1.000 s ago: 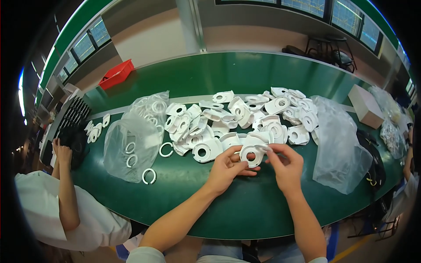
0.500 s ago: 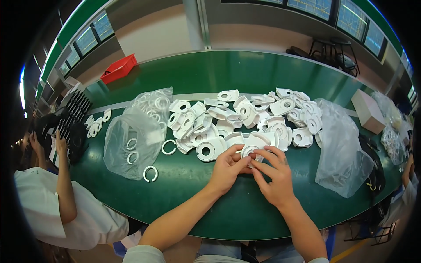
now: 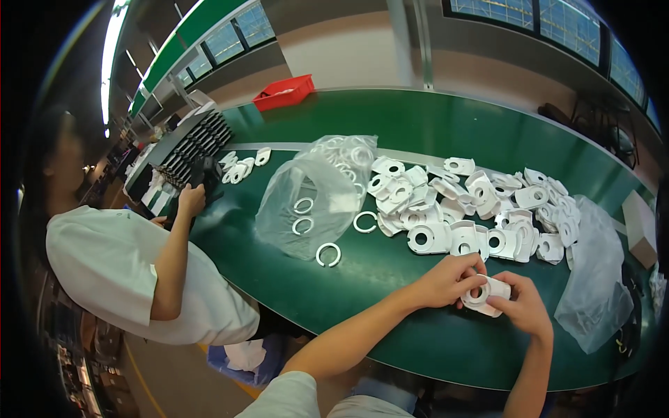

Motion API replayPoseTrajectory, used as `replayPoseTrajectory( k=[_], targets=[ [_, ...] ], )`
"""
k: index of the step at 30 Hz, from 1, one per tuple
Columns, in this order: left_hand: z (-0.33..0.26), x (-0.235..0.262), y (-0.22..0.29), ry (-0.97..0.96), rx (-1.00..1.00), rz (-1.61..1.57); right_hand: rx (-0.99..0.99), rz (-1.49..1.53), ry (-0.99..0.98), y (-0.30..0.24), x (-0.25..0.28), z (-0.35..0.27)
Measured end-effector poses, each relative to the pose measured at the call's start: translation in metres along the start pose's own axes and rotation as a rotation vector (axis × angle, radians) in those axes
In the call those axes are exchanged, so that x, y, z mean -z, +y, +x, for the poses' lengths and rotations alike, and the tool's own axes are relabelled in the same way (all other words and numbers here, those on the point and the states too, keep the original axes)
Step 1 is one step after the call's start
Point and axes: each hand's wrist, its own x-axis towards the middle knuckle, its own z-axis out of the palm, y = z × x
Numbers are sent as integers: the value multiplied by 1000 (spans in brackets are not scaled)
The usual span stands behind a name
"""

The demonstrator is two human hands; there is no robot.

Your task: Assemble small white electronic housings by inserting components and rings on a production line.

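Between my two hands is a white plastic part (image 3: pixel 497 288), a rounded plate with a ring-shaped opening, held a little above the green table. My left hand (image 3: pixel 446 281) pinches its left side, with thumb and fingers at the ring. My right hand (image 3: pixel 524 304) grips its right edge, the thumb lying on the face. Whether a separate ring sits in the opening, I cannot tell. Just beyond my hands lies a heap of similar white plastic parts (image 3: pixel 428 239). Left of the heap, loose white split rings (image 3: pixel 328 255) lie beside a clear plastic bag (image 3: pixel 279 209) holding more rings.
Another plastic bag (image 3: pixel 592 292) lies to the right, near a white box (image 3: pixel 638 230). A red bin (image 3: pixel 284 93) stands at the far edge of the green table (image 3: pixel 390 111). At the left, a co-worker in a white shirt (image 3: pixel 118 272) sits by stacked black trays (image 3: pixel 198 143).
My view has turned left, so the table's contents appear farther right. My hands have drawn the white part nearer to me, away from the heap, and its face now shows more.
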Motion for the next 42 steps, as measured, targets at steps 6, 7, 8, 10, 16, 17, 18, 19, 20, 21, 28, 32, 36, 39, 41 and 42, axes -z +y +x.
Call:
replayPoseTrajectory(
  k=[6, 7, 8, 10, 16, 17, 18, 19, 20, 21, 28, 32, 36, 39, 41, 42],
  targets=[
    [-58, 38, 15, 592, -170, 489, -14, 140, -58, 15, -21, 9],
    [-74, 58, 11, 810, -96, 561, -42, 208, -21, 16, -23, 8],
    [-94, 90, -3, 996, -130, 751, -33, 230, -25, 12, -25, 9],
    [-124, 122, -8, 978, -3, 1078, -20, 275, 10, 8, -29, 11],
    [-145, 136, -7, 731, 74, 1224, -38, 414, 23, 11, -32, 17],
    [-142, 137, -6, 719, 59, 1217, -48, 432, 29, 12, -30, 16],
    [-140, 137, -4, 697, 94, 1082, -55, 453, 30, 12, -28, 15],
    [-139, 137, -2, 675, 129, 948, -54, 451, 42, 13, -27, 14],
    [-140, 135, 0, 692, 98, 882, -53, 466, 47, 14, -26, 14],
    [-143, 137, 0, 689, 93, 882, -51, 483, 47, 14, -26, 13],
    [-130, 131, 17, 651, 66, 1036, -60, 578, 38, 15, -23, 14],
    [-81, 83, 42, 649, -114, 525, -39, 571, 11, 16, -25, 16],
    [-18, 42, 32, 447, -120, 136, -35, 575, 45, 23, -22, 17],
    [1, 30, 18, 386, -105, -4, -37, 577, 72, 21, -24, 14],
    [4, 27, 4, 422, -96, -32, -48, 573, 81, 19, -21, 15],
    [2, 26, 1, 437, -82, 5, -41, 577, 77, 21, -21, 16]
  ],
)
